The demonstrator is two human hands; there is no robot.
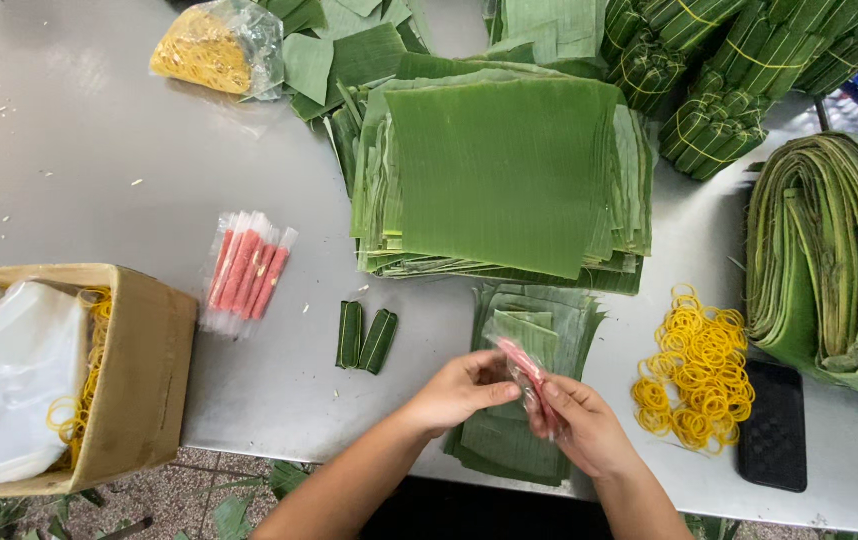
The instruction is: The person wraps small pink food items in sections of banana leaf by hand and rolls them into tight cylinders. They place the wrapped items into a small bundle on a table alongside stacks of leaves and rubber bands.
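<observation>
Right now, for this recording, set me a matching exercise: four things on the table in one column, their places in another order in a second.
Things:
1. loose yellow rubber bands
2. cardboard box
3. two small wrapped leaf parcels
4. pink stick in clear wrap

Places:
A. at the table's left edge
B. between the left hand and right hand
C. beside a black phone
D. just left of the hands

Pairs: 1-C, 2-A, 3-D, 4-B

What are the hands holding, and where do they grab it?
Both hands, left and right, pinch a pink stick in clear wrap: left at its top end, right lower down.
</observation>
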